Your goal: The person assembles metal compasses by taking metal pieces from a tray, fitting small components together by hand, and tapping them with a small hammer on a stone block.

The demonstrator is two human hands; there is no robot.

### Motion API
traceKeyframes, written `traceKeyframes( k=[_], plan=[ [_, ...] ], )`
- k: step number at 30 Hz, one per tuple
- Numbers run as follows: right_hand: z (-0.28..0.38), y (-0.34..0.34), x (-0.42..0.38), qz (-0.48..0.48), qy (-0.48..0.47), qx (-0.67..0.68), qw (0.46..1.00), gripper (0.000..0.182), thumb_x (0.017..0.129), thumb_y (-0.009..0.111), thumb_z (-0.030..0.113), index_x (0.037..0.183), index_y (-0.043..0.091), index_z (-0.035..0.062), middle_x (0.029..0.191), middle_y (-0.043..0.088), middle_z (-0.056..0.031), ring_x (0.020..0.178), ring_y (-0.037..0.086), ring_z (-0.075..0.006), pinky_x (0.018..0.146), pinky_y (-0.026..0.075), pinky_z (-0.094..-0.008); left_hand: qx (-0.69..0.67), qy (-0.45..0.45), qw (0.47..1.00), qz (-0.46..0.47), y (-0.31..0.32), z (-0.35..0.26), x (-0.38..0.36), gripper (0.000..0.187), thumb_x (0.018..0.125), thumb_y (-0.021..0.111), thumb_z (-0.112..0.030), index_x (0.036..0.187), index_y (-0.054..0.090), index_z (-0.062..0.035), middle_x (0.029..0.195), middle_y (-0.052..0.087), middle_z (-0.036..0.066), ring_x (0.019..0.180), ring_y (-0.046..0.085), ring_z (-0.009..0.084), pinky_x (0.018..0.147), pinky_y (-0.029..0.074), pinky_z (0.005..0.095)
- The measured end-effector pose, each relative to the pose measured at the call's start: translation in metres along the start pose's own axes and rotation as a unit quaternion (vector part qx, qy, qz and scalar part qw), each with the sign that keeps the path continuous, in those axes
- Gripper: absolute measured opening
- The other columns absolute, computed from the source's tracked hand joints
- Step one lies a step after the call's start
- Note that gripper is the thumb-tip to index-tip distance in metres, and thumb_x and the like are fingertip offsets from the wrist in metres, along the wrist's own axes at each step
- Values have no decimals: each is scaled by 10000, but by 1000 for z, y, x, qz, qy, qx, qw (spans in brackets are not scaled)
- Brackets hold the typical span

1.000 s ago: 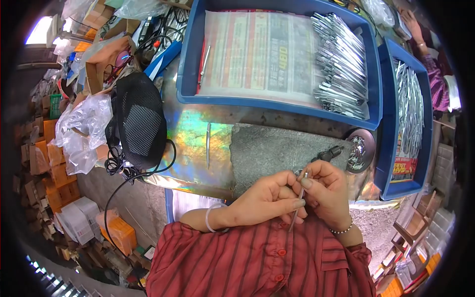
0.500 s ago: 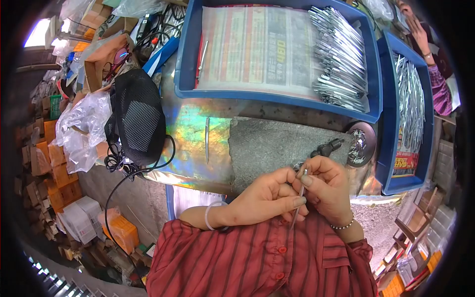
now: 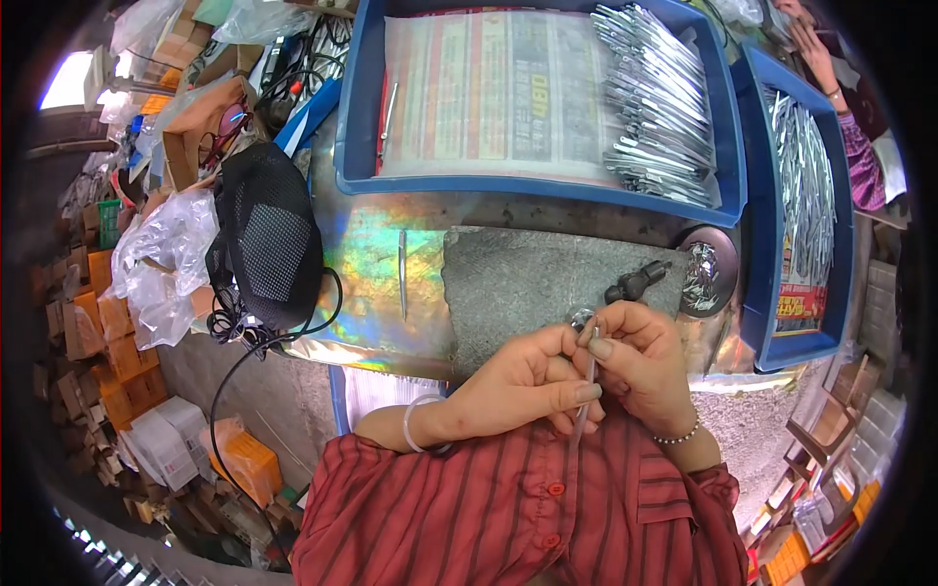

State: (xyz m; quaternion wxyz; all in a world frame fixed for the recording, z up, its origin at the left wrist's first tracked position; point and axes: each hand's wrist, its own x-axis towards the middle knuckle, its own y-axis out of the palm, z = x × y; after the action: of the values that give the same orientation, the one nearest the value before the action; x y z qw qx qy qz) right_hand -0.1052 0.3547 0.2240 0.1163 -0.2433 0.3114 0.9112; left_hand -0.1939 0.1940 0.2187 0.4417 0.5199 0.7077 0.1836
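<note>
My left hand (image 3: 532, 389) and my right hand (image 3: 645, 366) meet in front of my shirt, at the near edge of the worktable. Between them is a slim, shiny metal strip (image 3: 590, 369), slanting down toward my body. The right thumb and fingers pinch its upper end, while the left thumb presses along it lower down. Just beyond the fingertips lies a grey mat (image 3: 518, 283) with a small black tool (image 3: 640, 280) on it. A round dish (image 3: 724, 256) of small metal pieces stands right of the mat. Another slim metal strip (image 3: 403, 273) lies alone to the left.
A large blue tray (image 3: 547, 188), lined with printed paper, holds many metal strips (image 3: 660, 107). A second blue tray (image 3: 757, 322) of strips stands at right, near another person's hand (image 3: 816, 59). At left are a black mesh cap (image 3: 269, 230), cables and plastic bags (image 3: 166, 244).
The whole view has shifted slightly, with the table things a little further left. Both hands keep their grip on the strip in nearly the same pose.
</note>
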Motion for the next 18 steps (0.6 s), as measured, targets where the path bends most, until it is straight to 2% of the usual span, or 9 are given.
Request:
traceKeyframes(
  k=[18],
  plan=[
    [-3, 4, 0, 0, 6, 17, 1000, 127, 880, 566, 89, 953, 607, -7, 701, 564, -4, 478, 379, -10, 411, 268, -166, 6, 26, 999, -18, -2, 2, -5, 209, 863, 623, -76, 970, 446, -46, 782, 612, 48, 640, 611, 80, 509, 487, 184]
  ],
)
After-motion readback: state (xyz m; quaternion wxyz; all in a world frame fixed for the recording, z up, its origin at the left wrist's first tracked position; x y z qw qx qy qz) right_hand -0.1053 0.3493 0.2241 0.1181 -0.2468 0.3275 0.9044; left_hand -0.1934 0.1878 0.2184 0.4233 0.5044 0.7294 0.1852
